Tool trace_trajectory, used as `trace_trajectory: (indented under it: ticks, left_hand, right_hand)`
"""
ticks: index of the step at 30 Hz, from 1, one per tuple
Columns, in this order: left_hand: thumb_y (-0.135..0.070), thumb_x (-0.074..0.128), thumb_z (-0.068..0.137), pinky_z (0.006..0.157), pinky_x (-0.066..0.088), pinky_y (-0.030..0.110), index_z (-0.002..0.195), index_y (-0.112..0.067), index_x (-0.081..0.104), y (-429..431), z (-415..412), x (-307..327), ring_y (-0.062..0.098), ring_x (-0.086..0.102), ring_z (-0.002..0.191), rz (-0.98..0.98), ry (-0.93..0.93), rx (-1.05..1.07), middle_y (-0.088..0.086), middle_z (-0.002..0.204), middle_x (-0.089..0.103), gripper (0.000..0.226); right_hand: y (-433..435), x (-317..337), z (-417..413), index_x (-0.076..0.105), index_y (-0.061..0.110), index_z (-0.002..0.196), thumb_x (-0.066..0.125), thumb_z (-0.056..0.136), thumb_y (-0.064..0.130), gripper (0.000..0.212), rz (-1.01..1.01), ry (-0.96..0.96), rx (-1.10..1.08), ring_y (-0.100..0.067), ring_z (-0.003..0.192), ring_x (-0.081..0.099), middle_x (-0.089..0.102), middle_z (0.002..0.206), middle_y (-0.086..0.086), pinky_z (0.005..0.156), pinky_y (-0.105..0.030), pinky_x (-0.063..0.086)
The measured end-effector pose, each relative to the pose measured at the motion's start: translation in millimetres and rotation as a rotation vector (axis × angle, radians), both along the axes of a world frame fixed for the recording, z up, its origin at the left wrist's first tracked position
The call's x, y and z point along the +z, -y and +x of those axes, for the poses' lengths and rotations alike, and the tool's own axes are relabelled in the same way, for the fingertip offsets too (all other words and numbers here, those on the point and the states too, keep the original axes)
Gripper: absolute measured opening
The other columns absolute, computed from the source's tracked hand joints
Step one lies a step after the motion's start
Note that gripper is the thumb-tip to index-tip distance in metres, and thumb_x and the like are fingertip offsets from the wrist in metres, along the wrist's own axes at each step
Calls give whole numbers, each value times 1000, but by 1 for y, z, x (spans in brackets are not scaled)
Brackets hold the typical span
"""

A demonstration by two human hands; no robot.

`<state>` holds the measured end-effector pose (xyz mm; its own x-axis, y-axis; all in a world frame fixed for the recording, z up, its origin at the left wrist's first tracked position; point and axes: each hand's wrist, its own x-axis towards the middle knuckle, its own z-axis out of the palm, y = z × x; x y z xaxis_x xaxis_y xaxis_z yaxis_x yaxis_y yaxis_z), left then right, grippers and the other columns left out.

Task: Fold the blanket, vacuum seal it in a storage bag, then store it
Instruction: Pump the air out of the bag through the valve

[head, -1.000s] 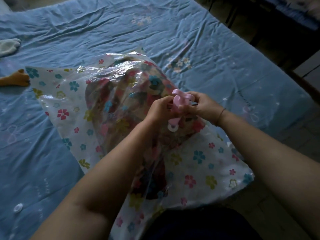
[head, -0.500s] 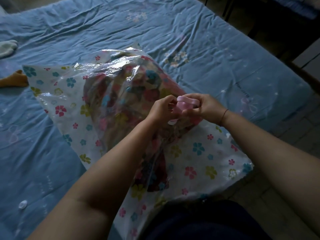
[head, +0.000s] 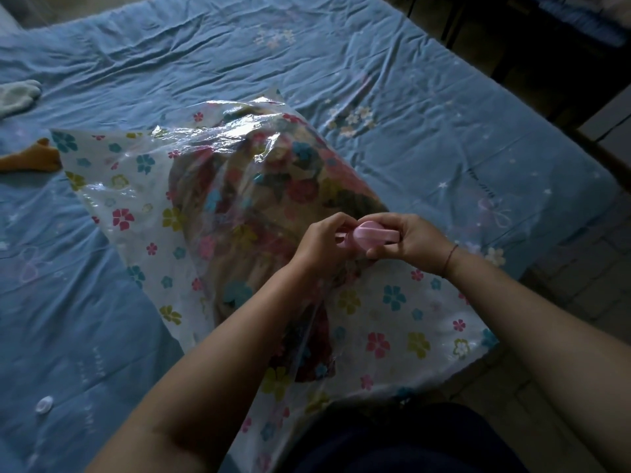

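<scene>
On the blue bedsheet lies the clear flower-printed storage bag with the folded blanket inside it. Above the bag both forearms reach in: the left hand and right hand each pinch the pink cap between curled fingers

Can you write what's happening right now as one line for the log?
step: working pink valve cap | left hand: pinching cap | right hand: gripping cap | blanket: inside bag | bag: puffy, on bed
</scene>
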<state>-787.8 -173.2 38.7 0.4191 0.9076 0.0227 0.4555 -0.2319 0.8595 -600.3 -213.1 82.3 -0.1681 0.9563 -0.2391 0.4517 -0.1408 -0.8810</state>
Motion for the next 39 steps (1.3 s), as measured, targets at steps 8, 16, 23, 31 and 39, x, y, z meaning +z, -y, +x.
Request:
trace_trajectory:
  ticks: [8, 16, 23, 31, 39]
  left_hand:
    - [-18, 82, 73, 81, 52, 24, 111, -12, 68, 7, 4, -14, 14, 63, 95, 129, -8, 143, 2, 109, 66, 41]
    - [-25, 83, 74, 99, 36, 24, 129, -13, 58, 0, -30, -31, 23, 50, 123, -55, -200, 245, 7, 132, 55, 62]
    - [-50, 59, 90, 120, -6, 43, 151, -22, 30, 7, -60, -52, 20, 1, 151, -83, -699, 238, 0, 162, 16, 73]
    - [-57, 54, 90, 118, -14, 44, 154, -24, 18, 7, -75, -57, 17, -12, 150, -163, -811, 126, -4, 164, 0, 80]
    - [-58, 53, 90, 119, -15, 45, 155, -25, 16, 5, -76, -60, 17, -15, 150, -185, -800, 96, -5, 164, -2, 81]
  right_hand:
    - [9, 1, 1, 63, 23, 116, 81, 63, 28, 55, 105, 17, -72, -8, 99, 63, 68, 109, -1, 88, -18, 50]
    - [18, -8, 16, 63, 18, 116, 79, 69, 13, 50, 114, -46, -225, 13, 87, 59, 66, 107, 0, 82, -10, 47]
    - [20, -8, -9, 61, 26, 114, 79, 73, 12, 48, 201, 57, -249, 15, 86, 58, 64, 102, 8, 80, -6, 44]
    - [4, -13, -20, 61, 23, 124, 79, 72, 32, 56, 167, 328, -28, -14, 93, 59, 62, 100, 6, 79, -19, 40]
    - [1, -24, -30, 58, 19, 101, 76, 79, 28, 30, 139, 190, -412, -18, 81, 58, 62, 87, 1, 60, -15, 40]
